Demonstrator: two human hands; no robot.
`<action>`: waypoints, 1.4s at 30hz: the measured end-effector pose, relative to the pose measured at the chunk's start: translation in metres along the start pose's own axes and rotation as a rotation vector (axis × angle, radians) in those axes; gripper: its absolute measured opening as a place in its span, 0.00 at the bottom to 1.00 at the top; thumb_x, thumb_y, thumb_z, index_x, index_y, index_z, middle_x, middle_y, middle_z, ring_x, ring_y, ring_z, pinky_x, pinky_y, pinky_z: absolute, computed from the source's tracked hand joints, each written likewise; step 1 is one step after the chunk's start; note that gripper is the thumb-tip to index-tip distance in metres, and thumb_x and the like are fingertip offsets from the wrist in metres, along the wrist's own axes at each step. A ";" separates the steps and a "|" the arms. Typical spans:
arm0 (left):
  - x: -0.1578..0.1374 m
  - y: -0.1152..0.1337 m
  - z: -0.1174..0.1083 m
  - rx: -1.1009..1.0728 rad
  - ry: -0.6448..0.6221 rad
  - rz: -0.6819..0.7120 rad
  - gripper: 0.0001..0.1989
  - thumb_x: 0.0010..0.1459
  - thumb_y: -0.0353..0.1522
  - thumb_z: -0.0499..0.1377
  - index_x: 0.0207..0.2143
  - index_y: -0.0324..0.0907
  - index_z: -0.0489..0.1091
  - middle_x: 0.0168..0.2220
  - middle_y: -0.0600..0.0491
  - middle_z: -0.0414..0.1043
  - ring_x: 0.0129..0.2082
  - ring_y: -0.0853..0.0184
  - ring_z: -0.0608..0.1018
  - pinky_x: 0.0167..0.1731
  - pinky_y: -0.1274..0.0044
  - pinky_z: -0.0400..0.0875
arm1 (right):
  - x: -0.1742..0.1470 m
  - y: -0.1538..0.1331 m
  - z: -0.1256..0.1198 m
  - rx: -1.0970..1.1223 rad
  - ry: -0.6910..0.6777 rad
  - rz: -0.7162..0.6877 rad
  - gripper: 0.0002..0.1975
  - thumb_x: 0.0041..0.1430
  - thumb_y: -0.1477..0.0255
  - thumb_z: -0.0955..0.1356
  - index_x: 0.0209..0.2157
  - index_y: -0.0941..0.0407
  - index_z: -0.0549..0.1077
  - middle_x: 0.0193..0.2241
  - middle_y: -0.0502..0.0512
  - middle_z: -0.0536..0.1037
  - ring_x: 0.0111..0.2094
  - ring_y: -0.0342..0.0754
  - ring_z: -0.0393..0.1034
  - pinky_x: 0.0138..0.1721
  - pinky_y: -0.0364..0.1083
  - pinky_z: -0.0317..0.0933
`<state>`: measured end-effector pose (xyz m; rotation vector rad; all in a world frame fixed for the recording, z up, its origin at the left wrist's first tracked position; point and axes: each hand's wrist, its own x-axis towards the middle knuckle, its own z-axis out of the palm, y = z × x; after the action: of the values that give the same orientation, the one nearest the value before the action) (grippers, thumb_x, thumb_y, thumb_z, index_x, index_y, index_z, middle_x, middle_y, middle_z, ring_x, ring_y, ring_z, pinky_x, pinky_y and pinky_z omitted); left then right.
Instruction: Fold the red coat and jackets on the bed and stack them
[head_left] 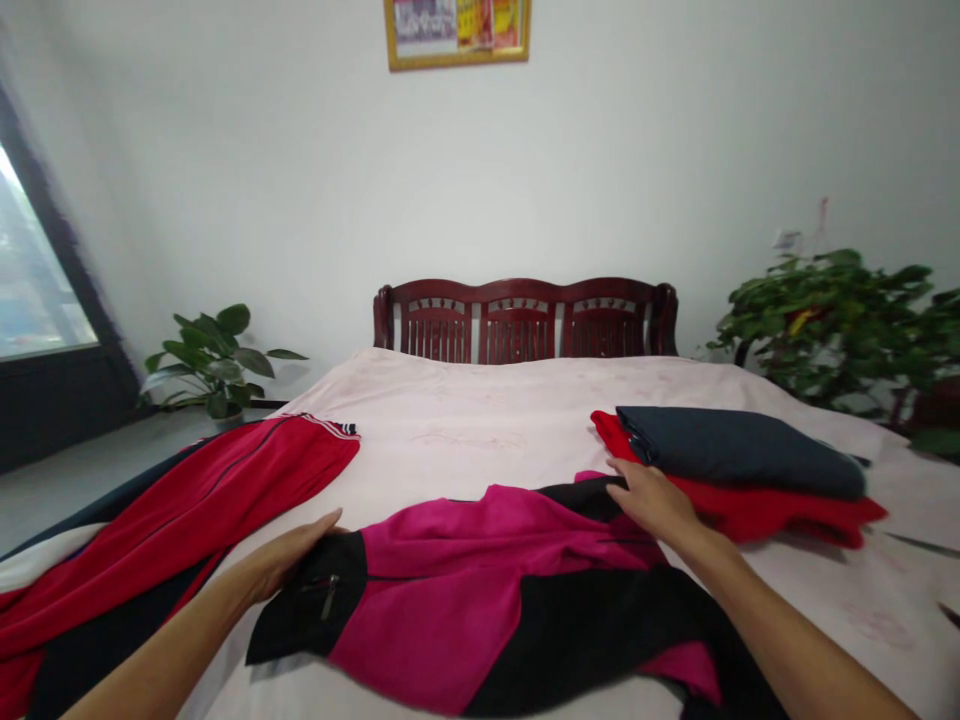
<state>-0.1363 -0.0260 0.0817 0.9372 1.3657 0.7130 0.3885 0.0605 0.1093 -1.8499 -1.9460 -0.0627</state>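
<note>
No legible text, label, number or sign.

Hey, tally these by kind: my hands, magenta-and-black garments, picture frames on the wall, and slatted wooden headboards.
Hands: 2, left hand and right hand
Magenta-and-black garment: 1
Picture frame: 1
Slatted wooden headboard: 1
Total: 5

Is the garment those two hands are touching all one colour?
No, the garment that the left hand and right hand touch shows bright pink areas beside large black ones.
</note>
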 end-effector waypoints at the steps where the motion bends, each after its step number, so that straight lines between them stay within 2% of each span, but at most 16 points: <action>1: 0.003 0.001 -0.001 0.053 0.011 0.022 0.27 0.37 0.56 0.69 0.28 0.42 0.77 0.30 0.48 0.82 0.41 0.51 0.81 0.45 0.68 0.75 | 0.004 -0.001 0.003 -0.099 -0.053 -0.006 0.26 0.56 0.68 0.67 0.57 0.58 0.72 0.53 0.66 0.76 0.52 0.59 0.71 0.47 0.52 0.64; 3: 0.007 0.004 -0.001 0.164 0.028 0.085 0.20 0.39 0.49 0.70 0.28 0.43 0.77 0.30 0.51 0.81 0.41 0.53 0.81 0.44 0.69 0.74 | 0.008 -0.002 0.008 -0.210 -0.217 0.006 0.30 0.53 0.70 0.69 0.59 0.59 0.69 0.55 0.70 0.73 0.53 0.61 0.70 0.46 0.52 0.63; 7: 0.005 0.011 -0.001 0.267 0.067 0.222 0.18 0.41 0.41 0.68 0.34 0.41 0.77 0.32 0.51 0.81 0.39 0.55 0.80 0.41 0.71 0.74 | 0.008 -0.007 0.008 -0.275 -0.303 0.004 0.18 0.50 0.76 0.69 0.45 0.60 0.77 0.44 0.69 0.78 0.43 0.59 0.75 0.39 0.50 0.62; 10: 0.000 0.013 -0.009 0.303 0.314 0.440 0.22 0.40 0.38 0.67 0.40 0.41 0.74 0.37 0.52 0.80 0.40 0.57 0.80 0.41 0.73 0.73 | 0.010 -0.014 -0.008 -0.290 -0.224 -0.036 0.15 0.57 0.73 0.66 0.45 0.57 0.76 0.46 0.65 0.77 0.45 0.58 0.74 0.41 0.50 0.61; 13: -0.007 0.009 -0.025 0.400 0.592 0.609 0.23 0.41 0.37 0.65 0.43 0.43 0.72 0.40 0.52 0.78 0.42 0.57 0.79 0.44 0.72 0.73 | 0.012 -0.017 -0.026 -0.267 -0.001 -0.063 0.18 0.65 0.64 0.61 0.53 0.54 0.72 0.50 0.62 0.75 0.48 0.57 0.72 0.41 0.49 0.62; 15: -0.011 0.004 -0.034 0.469 0.644 0.632 0.23 0.41 0.35 0.63 0.44 0.44 0.72 0.42 0.52 0.78 0.44 0.56 0.79 0.46 0.72 0.72 | 0.011 -0.014 -0.030 -0.215 0.070 -0.060 0.21 0.66 0.61 0.61 0.56 0.52 0.71 0.51 0.60 0.76 0.48 0.57 0.73 0.40 0.49 0.62; 19: -0.017 -0.004 -0.036 0.578 0.423 0.530 0.17 0.41 0.32 0.60 0.37 0.45 0.77 0.37 0.54 0.80 0.42 0.55 0.80 0.45 0.72 0.73 | -0.001 -0.004 -0.018 -0.165 -0.134 -0.140 0.20 0.61 0.71 0.65 0.53 0.50 0.75 0.48 0.58 0.78 0.47 0.56 0.74 0.43 0.48 0.63; 21: -0.019 -0.004 -0.030 0.630 0.351 0.503 0.12 0.42 0.34 0.62 0.33 0.47 0.78 0.33 0.54 0.80 0.41 0.54 0.80 0.45 0.71 0.73 | -0.011 -0.002 -0.010 -0.215 -0.132 -0.177 0.21 0.59 0.76 0.63 0.52 0.50 0.76 0.46 0.58 0.79 0.43 0.54 0.75 0.39 0.46 0.63; 24: -0.024 0.002 -0.023 0.687 0.320 0.515 0.12 0.45 0.40 0.65 0.33 0.47 0.80 0.35 0.53 0.81 0.43 0.54 0.80 0.46 0.72 0.73 | -0.027 -0.003 -0.007 -0.324 0.011 -0.226 0.21 0.62 0.76 0.60 0.52 0.50 0.75 0.43 0.58 0.78 0.36 0.50 0.76 0.29 0.44 0.61; 27: -0.033 0.006 -0.026 0.707 0.205 0.524 0.16 0.51 0.46 0.64 0.35 0.45 0.80 0.38 0.51 0.81 0.43 0.56 0.79 0.45 0.73 0.74 | -0.041 -0.001 -0.014 -0.412 0.220 -0.286 0.21 0.65 0.76 0.58 0.53 0.48 0.74 0.41 0.55 0.77 0.31 0.47 0.74 0.20 0.44 0.55; 31: -0.040 0.004 -0.038 0.555 0.106 0.470 0.24 0.50 0.52 0.63 0.33 0.40 0.79 0.33 0.49 0.80 0.35 0.58 0.80 0.35 0.72 0.76 | -0.050 0.004 -0.035 -0.450 0.442 -0.322 0.22 0.63 0.77 0.60 0.55 0.49 0.72 0.44 0.55 0.77 0.32 0.48 0.74 0.19 0.44 0.53; 34: -0.031 0.014 -0.042 0.320 0.180 0.401 0.28 0.43 0.55 0.66 0.33 0.40 0.79 0.31 0.49 0.80 0.33 0.56 0.81 0.34 0.70 0.77 | -0.026 -0.006 -0.060 -0.466 0.537 -0.270 0.21 0.63 0.76 0.61 0.55 0.49 0.72 0.41 0.55 0.78 0.31 0.48 0.72 0.21 0.44 0.52; 36: -0.014 0.031 -0.041 0.197 0.229 0.381 0.28 0.41 0.53 0.68 0.36 0.41 0.79 0.32 0.48 0.81 0.35 0.55 0.82 0.37 0.68 0.78 | 0.013 -0.026 -0.080 -0.416 0.586 -0.141 0.20 0.65 0.74 0.61 0.55 0.49 0.72 0.44 0.56 0.77 0.32 0.49 0.72 0.25 0.45 0.54; 38: 0.012 0.052 -0.043 0.197 0.279 0.382 0.28 0.43 0.51 0.68 0.39 0.39 0.78 0.34 0.47 0.81 0.35 0.55 0.82 0.39 0.67 0.78 | 0.067 -0.053 -0.097 -0.193 0.501 -0.058 0.21 0.66 0.73 0.60 0.59 0.53 0.68 0.53 0.62 0.73 0.44 0.57 0.72 0.37 0.49 0.63; 39: 0.027 0.061 -0.044 0.270 0.296 0.368 0.27 0.46 0.49 0.67 0.41 0.38 0.77 0.35 0.46 0.82 0.36 0.56 0.82 0.39 0.68 0.77 | 0.094 -0.067 -0.102 -0.043 0.419 -0.020 0.25 0.63 0.77 0.61 0.62 0.57 0.65 0.58 0.67 0.67 0.50 0.61 0.70 0.45 0.55 0.64; 42: 0.070 0.069 -0.052 0.425 0.508 0.337 0.22 0.49 0.45 0.63 0.38 0.35 0.76 0.33 0.49 0.81 0.35 0.58 0.81 0.34 0.74 0.74 | 0.149 -0.099 -0.098 0.056 0.316 -0.089 0.40 0.58 0.77 0.65 0.68 0.70 0.46 0.68 0.80 0.44 0.63 0.68 0.56 0.59 0.61 0.55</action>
<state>-0.1735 0.0745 0.1103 1.4094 1.8756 0.9820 0.3227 0.1579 0.2765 -1.6062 -1.7887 -0.3064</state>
